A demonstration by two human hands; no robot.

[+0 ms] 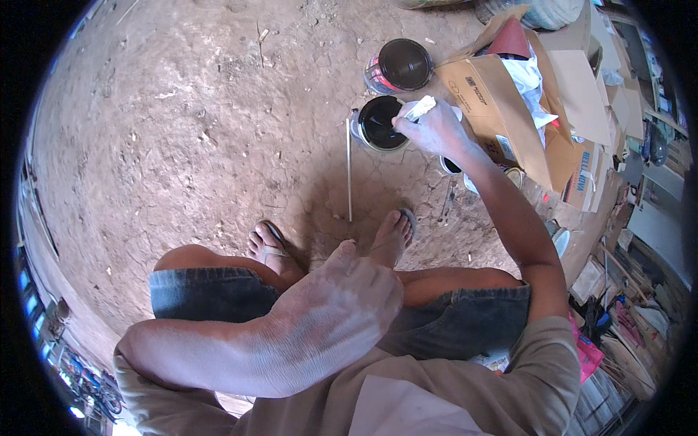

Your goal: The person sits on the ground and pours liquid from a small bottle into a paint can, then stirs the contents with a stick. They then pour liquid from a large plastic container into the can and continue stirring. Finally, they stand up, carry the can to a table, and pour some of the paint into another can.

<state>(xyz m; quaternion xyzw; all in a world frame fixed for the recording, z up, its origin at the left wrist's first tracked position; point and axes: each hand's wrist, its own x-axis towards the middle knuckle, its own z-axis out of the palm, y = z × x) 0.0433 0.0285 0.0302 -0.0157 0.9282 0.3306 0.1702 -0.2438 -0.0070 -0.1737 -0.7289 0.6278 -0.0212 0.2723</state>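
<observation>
My right hand (440, 132) reaches out over an open can of black liquid (383, 122). Its fingers are closed on a white, handle-like piece (420, 109), whose lower end is hard to make out against the can. Close to my lap, my left hand (345, 294) is curled with the knuckles up. Its fingertips are hidden, so I cannot see whether it holds anything. Just beyond the first can stands a second can with a dark top (404, 65) and a red label. A thin pale stick (349, 171) lies on the ground beside the nearer can.
On the right, an open cardboard box (502, 109) holds white plastic and a red cone-shaped thing. Smaller cans, one of them a dark-topped can (451, 165), stand under my right forearm. My sandalled feet (392, 236) rest on dry earth. Clutter lines the far right edge.
</observation>
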